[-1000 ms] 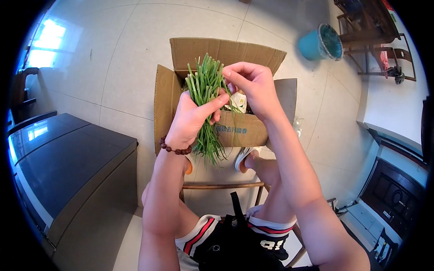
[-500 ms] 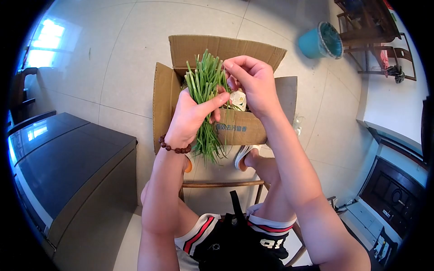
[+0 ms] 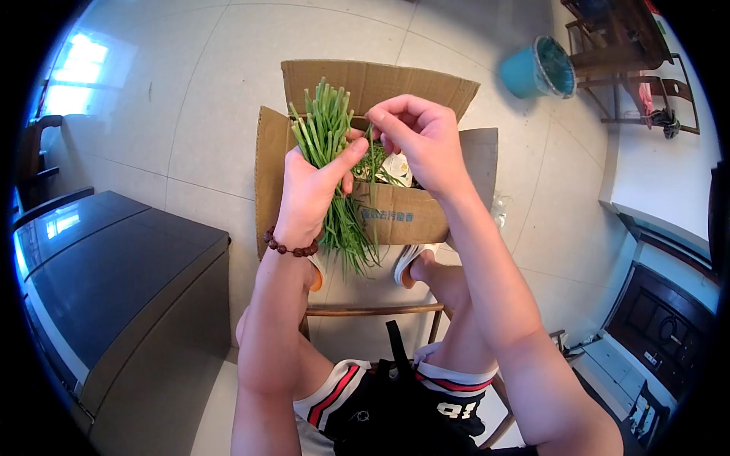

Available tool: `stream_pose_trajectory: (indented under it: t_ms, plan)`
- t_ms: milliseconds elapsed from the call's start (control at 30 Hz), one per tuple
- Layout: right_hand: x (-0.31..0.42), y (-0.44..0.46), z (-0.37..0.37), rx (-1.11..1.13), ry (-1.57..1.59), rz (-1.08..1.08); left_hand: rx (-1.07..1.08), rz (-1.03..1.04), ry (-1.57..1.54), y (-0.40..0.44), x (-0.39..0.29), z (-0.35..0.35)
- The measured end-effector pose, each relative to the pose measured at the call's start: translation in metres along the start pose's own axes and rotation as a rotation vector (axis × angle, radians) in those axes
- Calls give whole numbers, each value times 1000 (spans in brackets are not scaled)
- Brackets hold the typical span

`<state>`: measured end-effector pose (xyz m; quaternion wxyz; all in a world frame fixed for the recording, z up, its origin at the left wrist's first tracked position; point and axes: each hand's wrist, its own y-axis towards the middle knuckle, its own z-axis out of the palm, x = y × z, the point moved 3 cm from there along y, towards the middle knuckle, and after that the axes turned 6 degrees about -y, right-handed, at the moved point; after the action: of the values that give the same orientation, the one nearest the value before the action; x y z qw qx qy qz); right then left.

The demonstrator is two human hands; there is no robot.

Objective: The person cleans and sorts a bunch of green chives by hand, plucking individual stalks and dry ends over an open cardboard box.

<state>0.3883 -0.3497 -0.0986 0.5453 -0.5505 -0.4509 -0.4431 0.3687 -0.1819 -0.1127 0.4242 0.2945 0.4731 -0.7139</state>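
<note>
A bunch of long green stalks (image 3: 323,125) is wrapped in my left hand (image 3: 308,185), cut ends up and thin leaves hanging down over the near side of the box. Just right of it, my right hand (image 3: 423,142) pinches a thin green stalk (image 3: 371,152) between thumb and forefinger, apart from the bunch. Both hands are above an open cardboard box (image 3: 411,216) with blue printing. Inside the box lie more green pieces and a white packet (image 3: 396,169); the rest of its inside is hidden by my hands.
A teal bucket (image 3: 537,68) with a plastic liner stands at the upper right beside wooden furniture (image 3: 620,57). A dark cabinet (image 3: 125,281) is at the left. My feet are just below the box, with a wooden bar (image 3: 372,311) nearer me.
My left hand has moved slightly left with the bunch, widening the gap to my right hand. The thin stalk in my right fingers now shows separate from the bunch.
</note>
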Motion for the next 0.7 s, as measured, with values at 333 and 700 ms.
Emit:
stream_pose_trajectory:
  t_ms: [333, 700]
  plan:
    - [-4, -1, 4, 81, 5, -26, 63, -56, -51, -1, 3, 3]
    - [-1, -4, -5, 221, -30, 61, 42, -86, -206, 0, 2, -3]
